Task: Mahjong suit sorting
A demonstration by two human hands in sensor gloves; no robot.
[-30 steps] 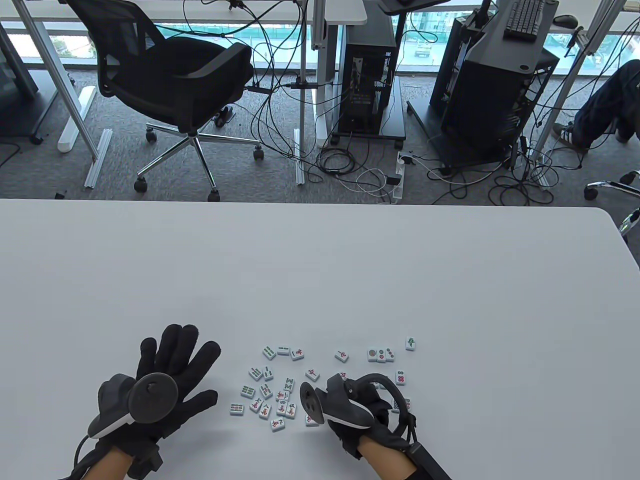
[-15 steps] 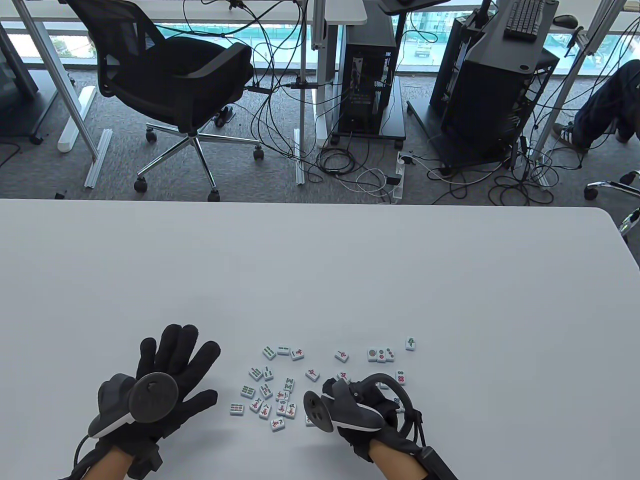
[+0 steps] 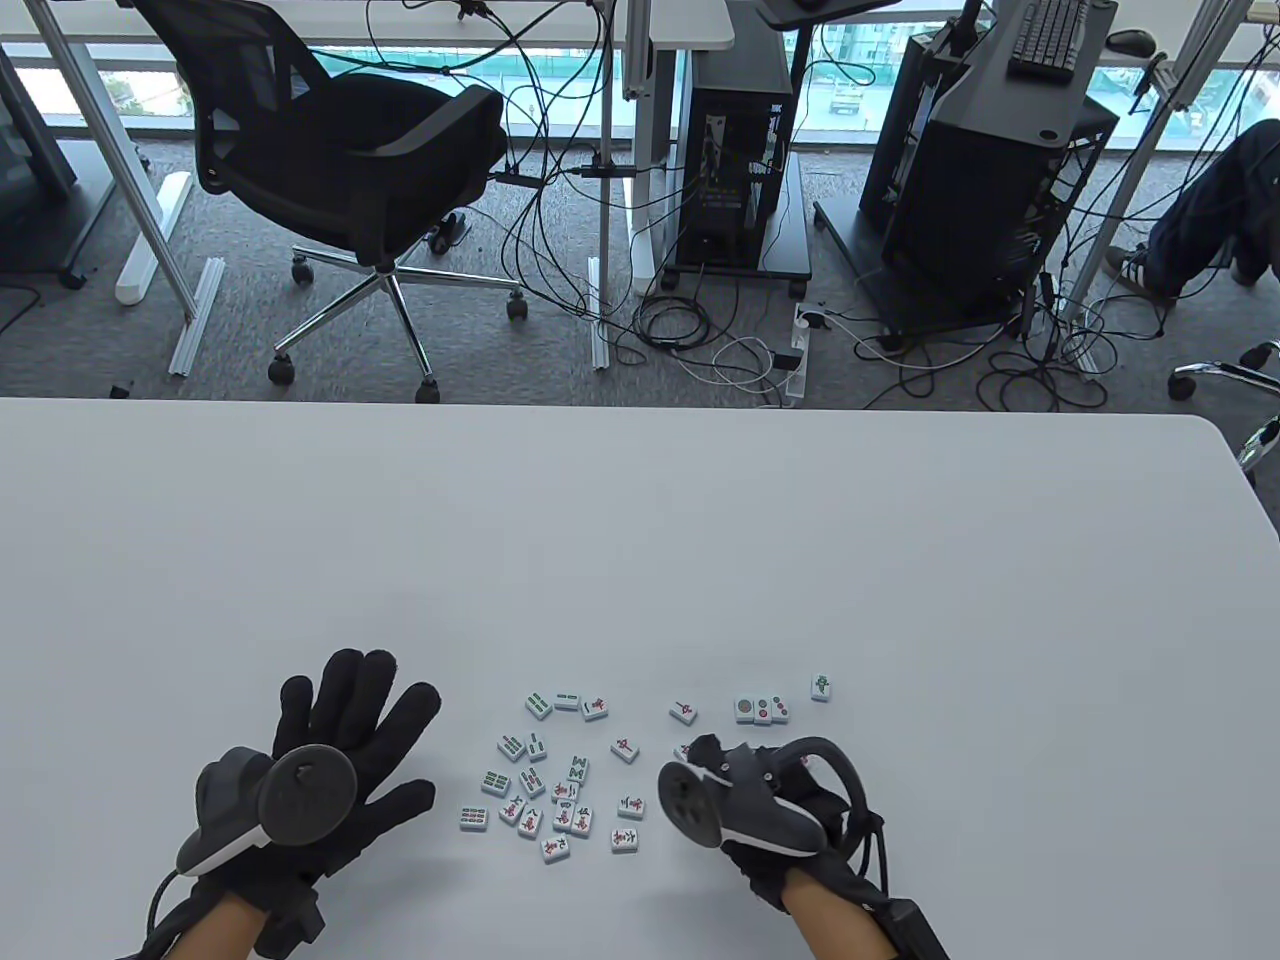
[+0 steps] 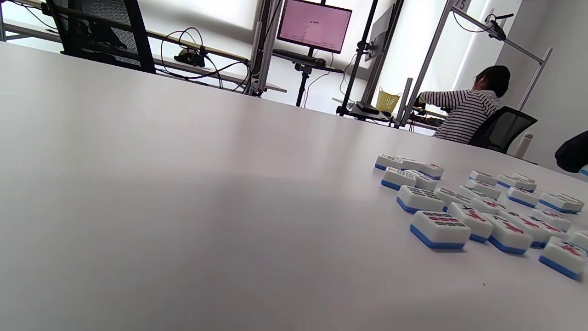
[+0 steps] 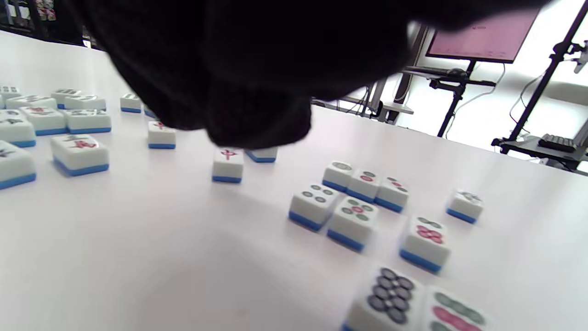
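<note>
Small white mahjong tiles with blue backs lie face up near the front edge of the table. The loose main cluster (image 3: 545,790) (image 4: 477,207) mixes bamboo and red-character tiles. A row of three dot tiles (image 3: 762,710) (image 5: 365,181) lies further right, with a lone green tile (image 3: 821,686) (image 5: 464,205) beyond it. My left hand (image 3: 350,720) lies flat left of the cluster, fingers spread, holding nothing. My right hand (image 3: 705,752) (image 5: 257,124) hovers between the cluster and the dot tiles, fingers curled down over a red-character tile (image 5: 228,162). Whether it pinches anything is hidden.
More dot tiles (image 5: 351,218) lie under and right of my right hand, out of sight in the table view. The white table (image 3: 640,540) stretches far ahead. Beyond its far edge are an office chair (image 3: 340,150), cables and computer towers on the floor.
My right hand has moved right and slightly forward, uncovering two character tiles at the cluster's right side and covering the dot tiles further right. The left hand has not moved.
</note>
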